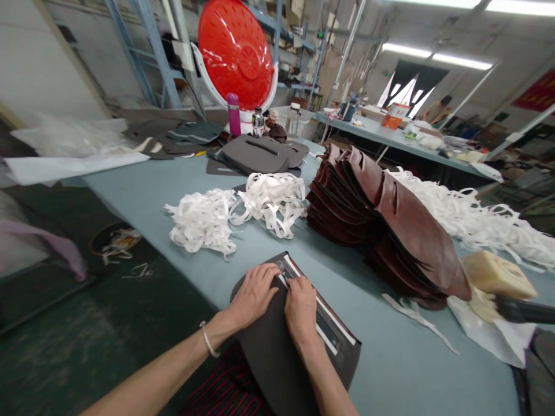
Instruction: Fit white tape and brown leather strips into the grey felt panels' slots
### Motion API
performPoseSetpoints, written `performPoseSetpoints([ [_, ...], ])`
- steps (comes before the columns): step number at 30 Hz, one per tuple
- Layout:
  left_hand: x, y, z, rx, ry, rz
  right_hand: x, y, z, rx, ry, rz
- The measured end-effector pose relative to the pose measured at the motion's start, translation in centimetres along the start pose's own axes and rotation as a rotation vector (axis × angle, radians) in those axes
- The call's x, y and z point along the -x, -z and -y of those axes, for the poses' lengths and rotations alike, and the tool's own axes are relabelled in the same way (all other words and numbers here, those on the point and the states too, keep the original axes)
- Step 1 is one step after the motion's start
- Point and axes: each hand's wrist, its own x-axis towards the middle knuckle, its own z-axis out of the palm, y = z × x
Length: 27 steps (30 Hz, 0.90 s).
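Observation:
A dark grey leather-like panel (277, 352) lies at the table's front edge, partly over my lap. White strips (338, 323) run along a long slot-like dark band near its right side. My left hand (255, 293) rests flat on the panel's upper left part, its fingers stretched toward the band. Close beside it, my right hand (301, 309) has its fingers curled down at the band. Between my hands shows a short white tape strip (282, 279), at the right fingertips. The right thumb tip is hard to make out.
A tall stack of brown leather pieces (416, 237) stands to the right. Heaps of white tape (202, 222) lie ahead on the table (143, 185). Grey panels (255, 153), a purple bottle (233, 114) and a red round fan-like object (236, 52) are farther back. A yellowish block (498, 274) sits right.

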Motion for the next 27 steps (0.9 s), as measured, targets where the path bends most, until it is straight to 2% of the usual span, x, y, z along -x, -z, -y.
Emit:
performPoseSetpoints([
  [4, -0.1, 0.0, -0.2, -0.044, -0.117, 0.088, -0.7, -0.3, 1.0, 0.060, 0.075, 0.007],
  [7, -0.2, -0.1, -0.3, -0.076, -0.144, 0.114, 0.6, 0.3, 0.8, 0.099, 0.122, 0.020],
  [10, -0.1, -0.3, -0.2, -0.102, -0.169, 0.096, 3.7, 1.6, -1.0, 0.173, 0.194, 0.011],
  [16, 0.1, -0.6, -0.1, -0.131, -0.181, 0.067, 11.4, 5.3, -6.5, 0.220, 0.267, 0.000],
  [20, 0.0, -0.4, 0.1, -0.128, -0.171, 0.085, 13.1, 6.3, -7.3, 0.208, 0.249, 0.026],
  [23, 0.2, -0.5, -1.2, -0.130, -0.202, 0.141, 13.0, 6.4, -6.9, 0.189, 0.207, 0.021],
  [27, 1.5, -1.5, -5.3, -0.058, -0.391, 0.291, 12.8, 6.4, -6.7, 0.168, 0.178, 0.020],
])
